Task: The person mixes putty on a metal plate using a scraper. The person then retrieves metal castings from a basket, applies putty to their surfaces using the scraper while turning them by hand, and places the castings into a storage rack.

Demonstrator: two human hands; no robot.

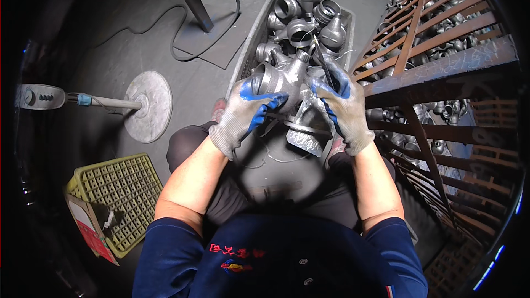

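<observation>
My left hand (248, 105), in a grey glove with blue palm and fingers, grips a grey cast-metal pipe fitting (284, 80) with a wide round mouth and a narrower threaded neck. My right hand (343, 102), gloved alike, is closed around a thin dark tool (327, 65) that points away from me; whether it is a blade or a file I cannot tell. The tool is close to the fitting's right side. Below both hands, between my knees, stands a scuffed metal block or stand (305, 139), partly hidden by the fitting.
A grey plastic crate (249, 49) full of similar fittings stands just ahead. On the right are rusty barred metal cages (441, 80) holding more castings. A yellow-green crate (130, 198) and a fan with a round base (157, 107) lie left. A post (190, 0) and cable (238, 8) are farther off.
</observation>
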